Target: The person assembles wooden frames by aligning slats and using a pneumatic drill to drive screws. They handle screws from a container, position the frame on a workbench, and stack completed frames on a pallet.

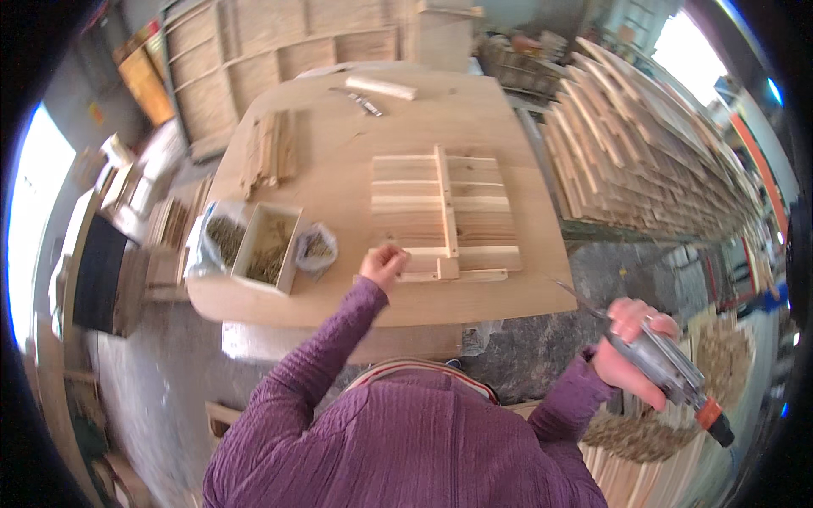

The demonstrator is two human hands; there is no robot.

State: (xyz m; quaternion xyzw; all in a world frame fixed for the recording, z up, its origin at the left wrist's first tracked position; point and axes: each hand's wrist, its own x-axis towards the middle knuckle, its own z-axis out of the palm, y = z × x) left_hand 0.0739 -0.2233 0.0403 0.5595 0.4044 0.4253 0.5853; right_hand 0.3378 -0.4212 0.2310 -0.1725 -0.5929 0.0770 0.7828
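My right hand (630, 340) is wrapped round a grey power screwdriver (660, 362) with an orange band and a black end. Its thin bit points toward the table's near right edge, apart from the wood. My left hand (385, 263) is closed in a pinch at the near left corner of a slatted wooden panel (483, 224); whatever its fingers hold is too small to make out. A narrow batten (445, 199) lies across the panel's slats, with small dark spots along it. At the panel's near edge lies another thin strip (476, 275), beside a short block (447, 268).
Left of the panel, an open box (292, 254) and two plastic bags (317, 262) (203, 245) hold small brownish metal pieces. Wood strips (271, 144), a pale block (381, 87) and a metal tool (364, 102) lie farther back. Stacked boards (627, 144) rise at the right.
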